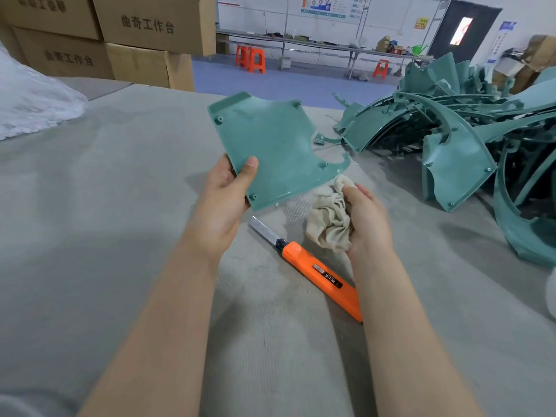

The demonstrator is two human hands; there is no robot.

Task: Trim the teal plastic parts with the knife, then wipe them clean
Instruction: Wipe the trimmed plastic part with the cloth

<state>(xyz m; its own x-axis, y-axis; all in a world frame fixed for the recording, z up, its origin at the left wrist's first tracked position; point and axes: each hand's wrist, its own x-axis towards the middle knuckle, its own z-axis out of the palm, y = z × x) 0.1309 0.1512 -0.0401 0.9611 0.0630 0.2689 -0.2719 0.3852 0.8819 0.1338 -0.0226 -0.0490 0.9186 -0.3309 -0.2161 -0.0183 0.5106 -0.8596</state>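
Note:
My left hand grips a flat teal plastic part by its lower left edge, thumb on its face, and holds it tilted above the table. My right hand is closed on a crumpled beige cloth, just below the part's curved lower right tip. An orange utility knife lies on the table between my forearms, its blade out and pointing up-left toward the part. Its rear end is hidden by my right forearm.
A tangled pile of teal plastic parts fills the table's right side. The table has a grey felt cover. Stacked cardboard boxes stand at the back left, with a white plastic bag at the far left.

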